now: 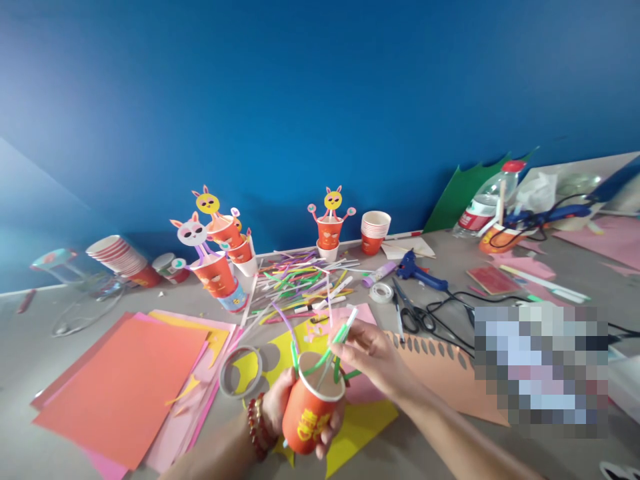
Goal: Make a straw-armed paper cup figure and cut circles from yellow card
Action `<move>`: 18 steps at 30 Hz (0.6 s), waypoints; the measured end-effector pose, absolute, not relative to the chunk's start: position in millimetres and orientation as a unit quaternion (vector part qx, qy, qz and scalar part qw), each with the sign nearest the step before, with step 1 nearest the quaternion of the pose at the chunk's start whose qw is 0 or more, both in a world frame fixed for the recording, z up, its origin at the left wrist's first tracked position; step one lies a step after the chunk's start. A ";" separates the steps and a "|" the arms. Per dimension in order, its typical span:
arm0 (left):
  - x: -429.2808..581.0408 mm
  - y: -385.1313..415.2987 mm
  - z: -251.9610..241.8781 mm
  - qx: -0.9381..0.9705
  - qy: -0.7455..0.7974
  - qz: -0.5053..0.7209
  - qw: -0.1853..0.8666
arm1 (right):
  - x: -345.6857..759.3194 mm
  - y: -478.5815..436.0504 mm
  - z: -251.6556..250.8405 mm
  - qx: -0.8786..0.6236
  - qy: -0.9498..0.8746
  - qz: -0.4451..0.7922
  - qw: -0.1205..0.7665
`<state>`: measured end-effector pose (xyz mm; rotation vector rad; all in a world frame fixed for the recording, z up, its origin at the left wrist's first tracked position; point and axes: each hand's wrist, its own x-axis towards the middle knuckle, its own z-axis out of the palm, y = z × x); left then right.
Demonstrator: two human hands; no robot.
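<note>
My left hand [280, 413], with a red bead bracelet on the wrist, is wrapped round an orange paper cup [309, 417] held tilted above the table. Green straws [330, 353] stick out of the cup's mouth. My right hand [373, 353] pinches the top of one green and white straw just above the cup's rim. Under both hands lie yellow paper [357, 430] and pink paper with cut-out holes.
Stacked orange, pink and yellow sheets [125, 383] lie at the left beside a tape ring [240, 373]. Loose coloured straws [300, 283], finished cup animals [215, 267], a cup stack [374, 232], scissors [413, 313], a blue glue gun [417, 270] with cable and a bottle [487, 200] fill the back.
</note>
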<state>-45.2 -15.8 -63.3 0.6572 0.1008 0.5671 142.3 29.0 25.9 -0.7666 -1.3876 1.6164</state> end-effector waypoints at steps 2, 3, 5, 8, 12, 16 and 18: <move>-44.6 -17.0 -58.1 0.267 0.029 0.291 0.918 | 146.5 33.5 23.7 -0.274 -0.548 0.669 0.420; -44.5 -17.9 -56.1 0.242 0.016 0.295 0.924 | 148.2 36.2 22.2 -0.252 -0.541 0.684 0.420; -45.0 -19.7 -54.0 0.219 -0.005 0.293 0.931 | 149.8 41.8 19.1 -0.214 -0.520 0.707 0.430; -46.4 -22.6 -54.8 0.197 -0.028 0.276 0.940 | 147.7 47.8 16.1 -0.220 -0.500 0.712 0.442; -48.6 -27.6 -59.5 0.168 -0.024 0.207 0.963 | 139.6 47.8 14.8 -0.253 -0.525 0.708 0.398; -48.7 -31.9 -63.5 0.168 -0.001 0.150 0.974 | 128.6 44.5 15.5 -0.220 -0.525 0.754 0.328; -47.3 -32.9 -64.0 0.180 0.004 0.142 0.973 | 122.6 44.0 16.0 -0.194 -0.516 0.776 0.307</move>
